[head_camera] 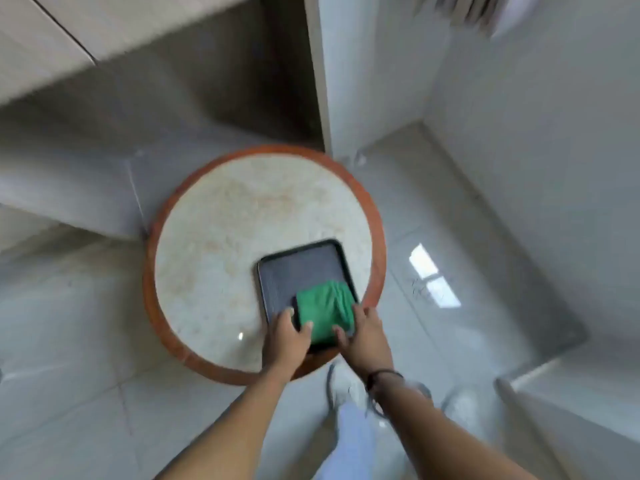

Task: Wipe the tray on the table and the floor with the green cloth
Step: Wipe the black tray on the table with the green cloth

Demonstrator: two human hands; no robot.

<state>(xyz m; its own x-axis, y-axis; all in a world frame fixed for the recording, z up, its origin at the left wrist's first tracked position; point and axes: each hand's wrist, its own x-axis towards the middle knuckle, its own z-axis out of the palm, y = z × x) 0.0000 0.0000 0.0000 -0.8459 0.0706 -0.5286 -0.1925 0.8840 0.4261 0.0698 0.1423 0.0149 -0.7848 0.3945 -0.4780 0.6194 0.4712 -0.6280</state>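
Note:
A dark rectangular tray (298,268) lies on the near right part of a round table (214,237) with a pale stone top and a reddish-brown rim. A folded green cloth (323,306) rests in the tray's near right corner. My left hand (285,337) grips the tray's near edge, with its fingertips touching the cloth's left side. My right hand (365,336) holds the tray's near right corner, and its fingers press on the cloth's near edge. The view is blurred by motion.
Glossy pale floor tiles (450,237) surround the table. A white wall corner (322,81) stands just behind the table and light cabinets (69,36) are at the upper left. My legs and white shoes (341,382) are below the table's near edge.

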